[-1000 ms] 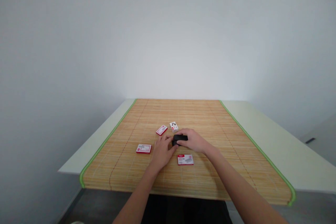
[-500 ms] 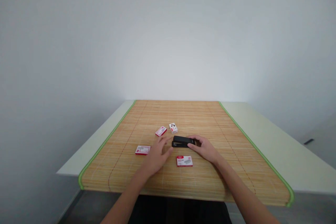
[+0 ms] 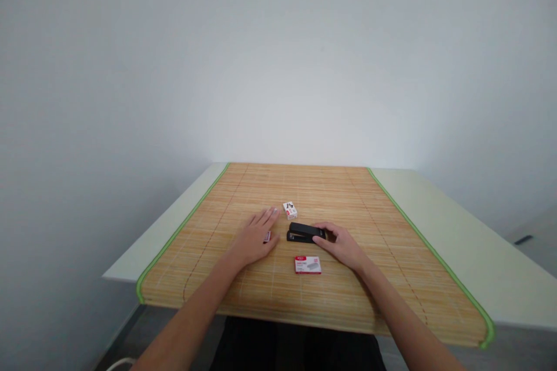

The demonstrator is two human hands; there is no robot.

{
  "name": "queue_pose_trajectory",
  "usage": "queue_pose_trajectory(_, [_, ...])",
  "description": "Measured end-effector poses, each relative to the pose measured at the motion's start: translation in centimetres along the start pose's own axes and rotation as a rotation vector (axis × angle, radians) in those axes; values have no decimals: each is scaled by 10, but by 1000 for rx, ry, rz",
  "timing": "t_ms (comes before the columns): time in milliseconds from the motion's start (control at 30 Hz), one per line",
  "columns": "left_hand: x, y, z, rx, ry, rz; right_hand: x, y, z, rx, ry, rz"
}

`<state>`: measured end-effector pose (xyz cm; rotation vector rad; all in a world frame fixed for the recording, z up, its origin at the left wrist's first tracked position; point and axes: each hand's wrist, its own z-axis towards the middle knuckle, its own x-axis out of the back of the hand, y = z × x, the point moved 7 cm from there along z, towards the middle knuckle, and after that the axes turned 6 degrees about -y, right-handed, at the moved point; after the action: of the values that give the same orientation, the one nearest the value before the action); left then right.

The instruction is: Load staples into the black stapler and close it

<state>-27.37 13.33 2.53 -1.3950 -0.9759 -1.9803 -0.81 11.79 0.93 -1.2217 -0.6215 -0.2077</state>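
Note:
My right hand point(image 3: 342, 244) is closed around the rear end of a black stapler point(image 3: 306, 231), which lies on the mat with its front end pointing left. My left hand point(image 3: 256, 239) is laid low over the mat, fingers stretched forward and thumb apart. A small part of a red and white box point(image 3: 267, 237) shows between its thumb and forefinger; the rest is hidden by the hand. Just beyond the left fingertips sits a small white box with a dark picture point(image 3: 289, 210). A red and white staple box point(image 3: 307, 265) lies flat between my forearms, nearer than the stapler.
A bamboo mat point(image 3: 322, 191) with green edging covers the middle of a white table point(image 3: 456, 232). A pale wall point(image 3: 296, 69) rises behind the table. At the far right, a dark handle-like piece point(image 3: 523, 240) shows.
My left hand has moved forward and slightly left, with its fingers straighter. Two red and white boxes seen beside it earlier are now mostly covered. My right hand stays on the stapler.

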Motion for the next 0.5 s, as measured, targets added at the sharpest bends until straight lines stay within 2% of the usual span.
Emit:
queue_pose_trajectory(100, [-11, -2, 12, 9, -14, 27, 0, -1, 0, 19, -2, -10])
queue_pose_trajectory(200, [-15, -21, 8, 40, -5, 48, 0, -2, 0, 24, 3, -8])
queue_pose_trajectory(267, [-12, -46, 0, 101, 4, 72, 0, -2, 0, 22, 4, -5])
queue_pose_trajectory(433, [11, -130, -33, 338, 27, 178, 0, -1, 0, 6, 8, -1])
queue_pose_trajectory(500, [17, -151, -43, 379, 16, 204, 0, 0, 0, 4, 9, 11])
